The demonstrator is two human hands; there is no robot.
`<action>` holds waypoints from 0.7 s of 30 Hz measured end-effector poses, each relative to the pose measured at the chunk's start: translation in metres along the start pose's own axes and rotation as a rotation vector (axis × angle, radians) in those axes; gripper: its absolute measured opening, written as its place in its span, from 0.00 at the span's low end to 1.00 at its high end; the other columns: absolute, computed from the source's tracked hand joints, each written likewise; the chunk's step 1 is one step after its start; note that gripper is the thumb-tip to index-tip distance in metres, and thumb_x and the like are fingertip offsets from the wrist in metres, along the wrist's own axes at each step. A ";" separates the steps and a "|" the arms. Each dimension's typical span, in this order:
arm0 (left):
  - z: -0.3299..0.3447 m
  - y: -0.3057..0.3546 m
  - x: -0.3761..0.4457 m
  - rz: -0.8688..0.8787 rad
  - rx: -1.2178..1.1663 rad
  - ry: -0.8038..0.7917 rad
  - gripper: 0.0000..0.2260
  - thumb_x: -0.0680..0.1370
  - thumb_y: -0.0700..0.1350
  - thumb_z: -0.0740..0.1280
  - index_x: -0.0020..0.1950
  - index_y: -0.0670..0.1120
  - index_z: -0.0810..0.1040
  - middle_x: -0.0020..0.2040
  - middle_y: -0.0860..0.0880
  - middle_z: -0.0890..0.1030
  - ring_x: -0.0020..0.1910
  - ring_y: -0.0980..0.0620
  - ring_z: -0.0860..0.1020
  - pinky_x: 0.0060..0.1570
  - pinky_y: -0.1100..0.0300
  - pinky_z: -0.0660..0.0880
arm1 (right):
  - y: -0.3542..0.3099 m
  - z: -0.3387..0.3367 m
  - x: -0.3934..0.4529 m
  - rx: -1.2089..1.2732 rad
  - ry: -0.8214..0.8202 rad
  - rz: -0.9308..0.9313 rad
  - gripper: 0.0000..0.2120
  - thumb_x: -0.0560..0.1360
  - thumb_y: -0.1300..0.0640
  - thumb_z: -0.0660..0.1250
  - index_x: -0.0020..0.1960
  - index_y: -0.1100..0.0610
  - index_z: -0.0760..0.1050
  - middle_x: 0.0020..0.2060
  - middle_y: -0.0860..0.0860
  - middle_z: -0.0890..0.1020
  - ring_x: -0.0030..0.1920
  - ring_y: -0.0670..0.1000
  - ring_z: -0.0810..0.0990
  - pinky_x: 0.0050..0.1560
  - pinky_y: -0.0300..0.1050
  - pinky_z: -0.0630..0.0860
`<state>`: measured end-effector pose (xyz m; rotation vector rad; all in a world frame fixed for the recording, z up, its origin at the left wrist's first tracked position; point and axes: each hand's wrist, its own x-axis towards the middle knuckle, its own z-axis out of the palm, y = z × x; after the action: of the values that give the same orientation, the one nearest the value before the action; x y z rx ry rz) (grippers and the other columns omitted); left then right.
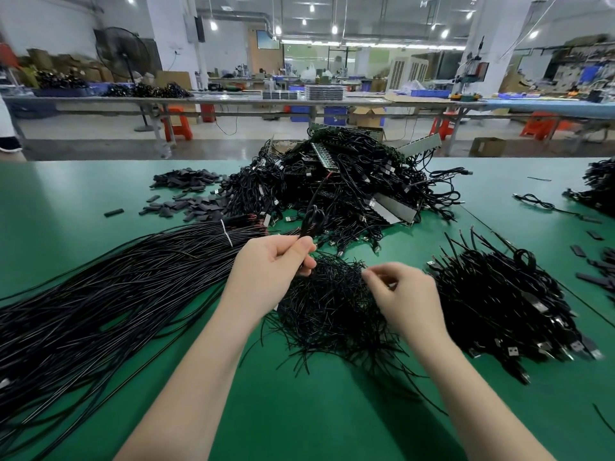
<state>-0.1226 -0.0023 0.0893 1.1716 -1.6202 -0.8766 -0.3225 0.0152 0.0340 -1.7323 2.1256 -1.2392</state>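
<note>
My L hand (276, 257) pinches blk cable (312, 216), axis running up-frame; R hand (399, 294) curled just right over tie pile (326, 314), grip unclear.

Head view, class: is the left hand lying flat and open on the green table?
No, the left hand has curled fingers pinching a looped black cable, not lying flat on the green table.

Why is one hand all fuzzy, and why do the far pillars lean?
Head view: the right hand is smeared by motion blur, while the left hand pinching a black cable looks sharp; head view, edges: the wide-angle lens tilts the far pillars.
</note>
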 end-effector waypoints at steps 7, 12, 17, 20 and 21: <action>0.007 0.003 -0.006 0.042 0.228 -0.080 0.10 0.79 0.52 0.66 0.41 0.54 0.83 0.35 0.63 0.83 0.35 0.65 0.81 0.45 0.65 0.74 | -0.036 -0.047 0.000 -0.057 0.053 -0.486 0.03 0.76 0.58 0.68 0.43 0.52 0.78 0.37 0.40 0.76 0.38 0.40 0.72 0.42 0.36 0.70; 0.014 0.009 -0.013 0.071 0.367 -0.181 0.14 0.78 0.53 0.65 0.37 0.50 0.83 0.34 0.55 0.83 0.35 0.56 0.82 0.45 0.52 0.79 | -0.051 -0.046 -0.009 -0.081 0.079 -0.597 0.03 0.74 0.56 0.68 0.44 0.54 0.80 0.42 0.46 0.80 0.45 0.53 0.77 0.47 0.53 0.73; 0.015 0.012 -0.015 0.096 0.532 -0.203 0.17 0.78 0.56 0.64 0.35 0.47 0.80 0.33 0.49 0.82 0.33 0.49 0.79 0.38 0.50 0.77 | -0.048 -0.044 -0.008 -0.044 0.075 -0.602 0.03 0.74 0.55 0.69 0.44 0.54 0.81 0.44 0.47 0.79 0.46 0.53 0.76 0.47 0.55 0.73; 0.018 0.015 -0.018 0.121 0.605 -0.235 0.17 0.79 0.57 0.64 0.36 0.46 0.79 0.33 0.49 0.81 0.33 0.48 0.78 0.37 0.52 0.76 | -0.048 -0.043 -0.007 -0.005 0.056 -0.593 0.04 0.74 0.55 0.68 0.44 0.54 0.81 0.43 0.47 0.79 0.46 0.53 0.77 0.47 0.56 0.73; 0.019 0.015 -0.018 0.135 0.623 -0.246 0.18 0.79 0.56 0.64 0.37 0.45 0.79 0.33 0.49 0.80 0.33 0.48 0.78 0.38 0.52 0.76 | -0.048 -0.042 -0.006 0.005 0.042 -0.594 0.04 0.74 0.55 0.68 0.44 0.54 0.81 0.43 0.46 0.80 0.46 0.53 0.77 0.47 0.56 0.73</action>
<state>-0.1431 0.0202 0.0915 1.3816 -2.2427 -0.4433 -0.3079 0.0419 0.0910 -2.4570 1.6652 -1.4004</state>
